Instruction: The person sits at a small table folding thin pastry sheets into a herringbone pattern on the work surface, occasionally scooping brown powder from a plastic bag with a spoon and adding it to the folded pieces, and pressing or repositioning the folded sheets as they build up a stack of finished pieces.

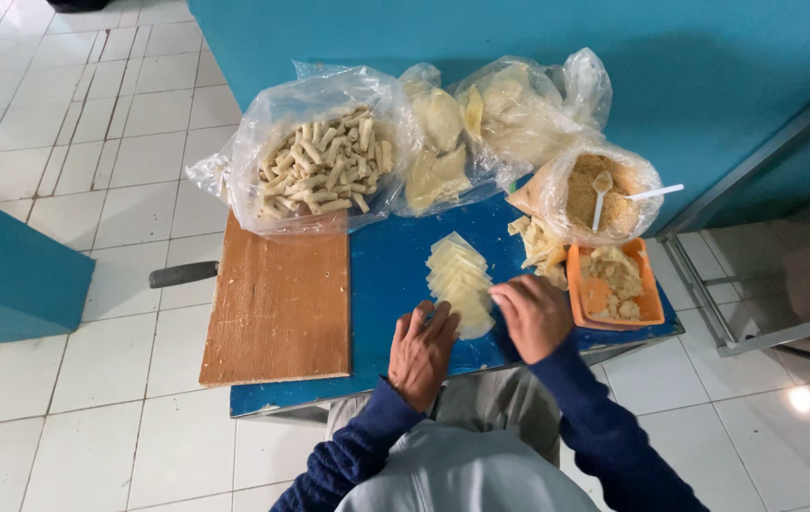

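Head view: right hand (535,316) curls loosely over the near end of a fanned row of pale dough wrappers (458,278), fingertips touching it, while the flat, empty left hand (421,351) steadies the blue table (388,275); orange filling tray (650,294) sits just right, within reach.

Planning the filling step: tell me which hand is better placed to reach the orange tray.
Right, probably. The right hand sits at the row of pale wrappers, directly beside the orange tray. The left hand lies farther left, with the right hand between.
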